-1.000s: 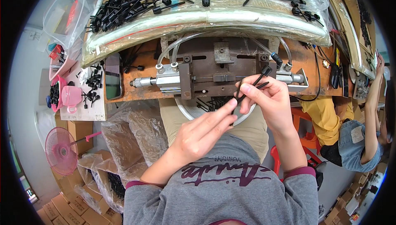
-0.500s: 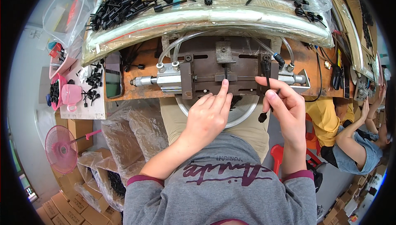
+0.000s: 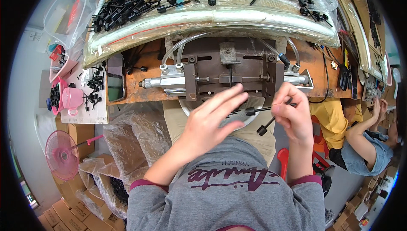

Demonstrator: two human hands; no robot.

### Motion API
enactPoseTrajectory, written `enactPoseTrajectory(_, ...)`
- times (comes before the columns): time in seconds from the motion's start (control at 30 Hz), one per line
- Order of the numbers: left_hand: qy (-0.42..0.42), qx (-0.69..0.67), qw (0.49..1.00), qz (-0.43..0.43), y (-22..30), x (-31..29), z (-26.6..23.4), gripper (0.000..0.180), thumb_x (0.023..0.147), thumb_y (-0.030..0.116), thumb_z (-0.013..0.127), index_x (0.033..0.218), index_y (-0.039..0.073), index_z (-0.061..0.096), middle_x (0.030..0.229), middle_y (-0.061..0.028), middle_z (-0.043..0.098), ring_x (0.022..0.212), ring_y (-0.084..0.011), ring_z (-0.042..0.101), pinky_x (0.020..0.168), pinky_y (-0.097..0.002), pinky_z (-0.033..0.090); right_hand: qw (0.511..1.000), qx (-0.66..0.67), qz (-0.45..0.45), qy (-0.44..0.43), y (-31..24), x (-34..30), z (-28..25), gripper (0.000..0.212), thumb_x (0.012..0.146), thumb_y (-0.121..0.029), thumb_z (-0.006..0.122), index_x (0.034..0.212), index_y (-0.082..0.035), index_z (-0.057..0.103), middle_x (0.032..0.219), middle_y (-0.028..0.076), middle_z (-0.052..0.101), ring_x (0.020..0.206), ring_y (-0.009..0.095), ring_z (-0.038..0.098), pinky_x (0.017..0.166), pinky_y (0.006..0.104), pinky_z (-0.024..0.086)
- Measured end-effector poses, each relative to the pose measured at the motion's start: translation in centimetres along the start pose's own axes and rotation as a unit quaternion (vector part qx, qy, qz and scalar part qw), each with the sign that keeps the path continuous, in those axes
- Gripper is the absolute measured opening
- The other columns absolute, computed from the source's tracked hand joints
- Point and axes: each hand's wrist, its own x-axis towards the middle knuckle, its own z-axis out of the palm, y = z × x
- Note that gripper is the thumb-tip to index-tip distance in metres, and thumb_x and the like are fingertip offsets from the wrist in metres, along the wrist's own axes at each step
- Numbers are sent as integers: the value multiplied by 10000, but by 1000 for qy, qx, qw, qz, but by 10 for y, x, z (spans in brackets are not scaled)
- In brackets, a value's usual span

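Observation:
My left hand [image 3: 207,118] hovers in front of the dark metal fixture [image 3: 212,59], fingers stretched out and thumb apart, holding nothing. Behind its fingertips, a thin black rod [image 3: 231,73] stands in the small centre block of the fixture. Right of it, my right hand [image 3: 292,112] pinches two black plastic rods with ribbed heads; one head [image 3: 251,111] points left and the other head [image 3: 262,130] hangs lower. Below the fixture, a white round basket [image 3: 250,118] with black pieces in it is partly covered by my left hand.
Air cylinders [image 3: 171,80] with clear hoses flank the fixture. Beyond it, a plastic-covered ledge [image 3: 212,17] carries a heap of black rods [image 3: 140,2]. A phone [image 3: 115,78], a pink cup [image 3: 72,97] and a pink fan [image 3: 62,154] are at left. Another person [image 3: 364,146] works at right.
My left index finger has come off the rod in the centre block, and the hand has spread. My right hand has drawn back from the fixture, its two rods swinging leftward. The left cylinder's shaft has moved inward.

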Motion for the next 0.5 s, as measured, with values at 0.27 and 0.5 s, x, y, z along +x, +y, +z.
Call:
enactPoseTrajectory(0.27, -44, -74, 993, 87, 12, -17, -17, 325, 721, 57, 821, 1041, 45, 764, 1054, -97, 743, 879, -216, 722, 718, -314, 571, 991, 104, 60, -55, 3, 3, 20, 123, 950, -96, 643, 956, 27, 648, 732, 115, 686, 430, 80, 518, 404, 197, 365)
enactPoseTrajectory(0.5, -19, -48, 989, 141, 18, -16, -19, 315, 674, 63, 823, 979, 14, 766, 1145, -137, 721, 905, -248, 721, 745, -330, 587, 999, -2, -16, -37, 2, -6, 26, 238, 1016, -158, 588, 977, 53, 690, 766, 129, 692, 492, 117, 607, 477, 218, 464)
